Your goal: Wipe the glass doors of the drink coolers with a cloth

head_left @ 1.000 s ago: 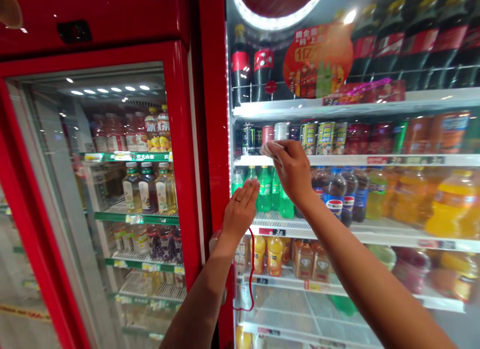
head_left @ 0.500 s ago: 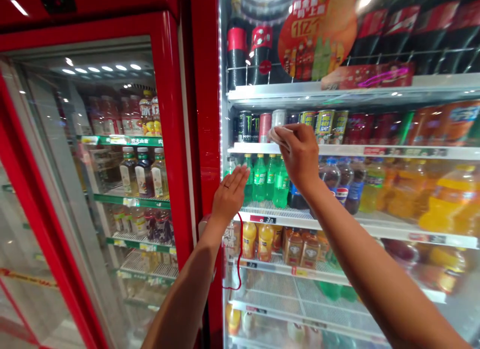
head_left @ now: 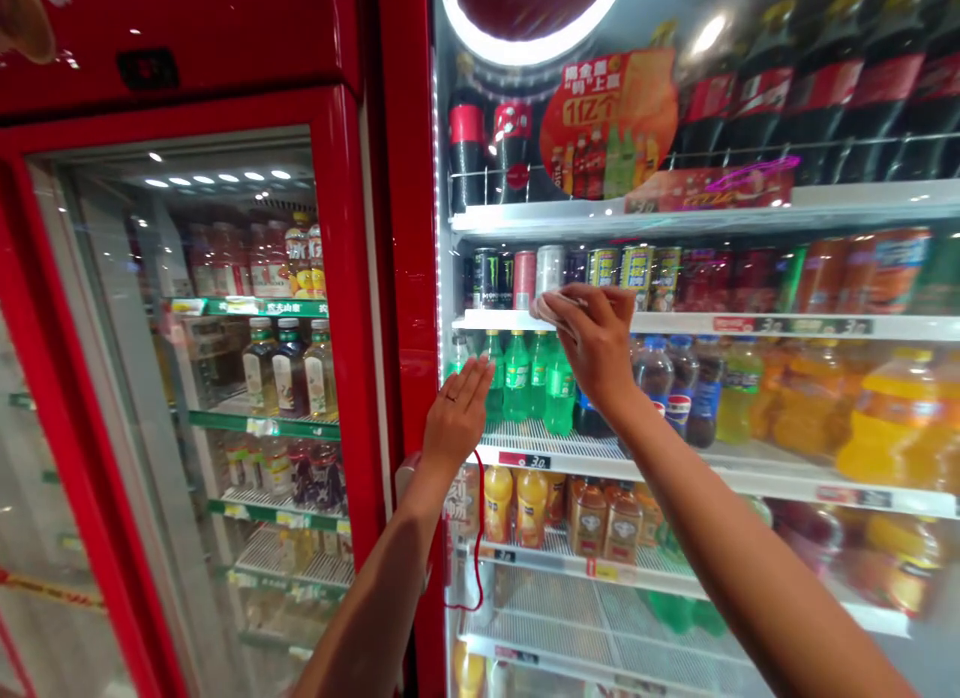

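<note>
Watching the head feed from afar, I see the shelves sit lower in the frame than half a second ago, so the head has tilted up a little. Against the shelf itself the hands have barely shifted, which means the contact at the shelf lip holds as it was.

The right hand is clamped on a white cloth, its fingers curled down over the fabric. The cloth sits on the left part of the shelf lip, just beneath a silver can and a red can. It looks pressed to the lip, though the hand hides part of it.

The left hand is well apart from the cloth, open and flat, with its fingers together and pointing up and a ring on one of them. It holds nothing. It stands in front of green soda bottles, near the red door frame, and from this view I cannot tell whether the palm touches anything. A red cord hangs below that wrist.

Pepsi bottles stand just right of the right wrist, with orange drink bottles farther along the same shelf. Juice bottles fill the shelf below, and cola bottles stand on the top shelf.
</note>
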A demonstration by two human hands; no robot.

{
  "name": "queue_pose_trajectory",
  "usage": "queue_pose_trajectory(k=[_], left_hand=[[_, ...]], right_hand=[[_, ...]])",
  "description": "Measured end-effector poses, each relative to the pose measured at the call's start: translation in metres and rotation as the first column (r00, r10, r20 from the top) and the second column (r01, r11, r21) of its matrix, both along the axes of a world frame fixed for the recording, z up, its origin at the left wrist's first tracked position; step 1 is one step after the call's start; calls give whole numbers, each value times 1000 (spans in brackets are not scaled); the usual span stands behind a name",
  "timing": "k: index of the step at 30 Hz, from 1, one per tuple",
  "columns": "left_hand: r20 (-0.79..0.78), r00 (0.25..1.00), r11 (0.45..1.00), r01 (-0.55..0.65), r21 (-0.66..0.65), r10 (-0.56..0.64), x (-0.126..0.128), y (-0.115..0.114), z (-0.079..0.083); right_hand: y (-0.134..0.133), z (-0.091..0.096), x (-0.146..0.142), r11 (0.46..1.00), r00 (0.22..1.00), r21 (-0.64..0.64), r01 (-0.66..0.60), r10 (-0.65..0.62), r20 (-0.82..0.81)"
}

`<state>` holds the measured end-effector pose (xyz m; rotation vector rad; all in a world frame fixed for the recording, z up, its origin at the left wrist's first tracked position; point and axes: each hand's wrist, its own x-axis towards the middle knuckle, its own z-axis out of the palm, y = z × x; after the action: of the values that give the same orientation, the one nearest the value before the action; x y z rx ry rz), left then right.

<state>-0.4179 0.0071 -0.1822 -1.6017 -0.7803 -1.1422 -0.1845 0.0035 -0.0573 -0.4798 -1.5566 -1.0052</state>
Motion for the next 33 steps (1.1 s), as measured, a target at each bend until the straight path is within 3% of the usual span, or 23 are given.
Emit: queue_pose_trajectory(k=[2, 5, 9, 13, 15, 17, 21, 24, 26, 29, 33], left_hand=[[2, 1000, 1000, -1, 4, 1, 0, -1, 1], [-2, 1000, 1000, 3, 3, -3, 0, -2, 1], [0, 1000, 1000, 17, 9, -17, 0, -1, 1], [0, 999, 999, 34, 12, -34, -1, 2, -1], [3, 999, 999, 41, -5, -41, -1, 2, -1], [7, 999, 999, 42, -23, -42, -1, 3, -2], [11, 998, 998, 55, -28, -55, -2, 4, -2], [10, 996, 996, 85, -38, -85, -2, 5, -2], [15, 995, 994, 101, -51, -100, -1, 6, -3], [34, 994, 992, 106, -67, -104, -1, 7, -6], [21, 996, 991, 93, -100, -91, -2, 7, -9]], right_hand=[[1, 7, -15, 1000, 1000, -11, -21, 21, -11], [-2, 1, -28, 996, 996, -84, -15, 22, 81], [-11, -16, -12, 991, 986, -115, 63, -44, 163], [-15, -6, 8, 992, 998, -114, 47, -50, -30], [-14, 4, 6, 991, 990, -131, 6, -24, -141], [-15, 7, -3, 988, 990, -156, -6, -16, -140], [-19, -17, -14, 985, 999, -167, 39, -32, 43], [-22, -43, 1, 980, 988, -166, 112, -92, 127], [-23, -51, 16, 974, 981, -151, 168, -150, 121], [-19, -42, 27, 972, 977, -98, 215, -213, 25], [-10, -18, 10, 984, 983, -99, 146, -156, -97]])
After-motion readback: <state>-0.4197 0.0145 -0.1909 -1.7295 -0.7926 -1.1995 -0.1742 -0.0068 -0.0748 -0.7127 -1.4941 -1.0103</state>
